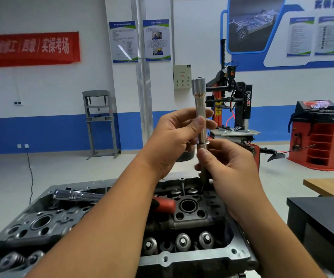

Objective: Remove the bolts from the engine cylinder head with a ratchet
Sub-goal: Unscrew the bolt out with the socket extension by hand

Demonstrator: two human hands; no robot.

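The grey engine cylinder head (184,257) fills the lower part of the view, with valve springs and round bores showing. Above it my left hand (174,137) grips a long chrome socket (200,103) held upright. A long dark bolt (204,173) with a washer hangs out of the socket's lower end. My right hand (228,163) pinches that bolt just under the washer. The chrome ratchet (75,194) with a red grip (165,204) lies across the cylinder head, partly hidden behind my left forearm.
A black cabinet (322,223) and a wooden tabletop (330,186) stand to the right. Behind are a tyre changer (236,109), a red wheel balancer (320,137) and a grey shop press (100,121) by the wall.
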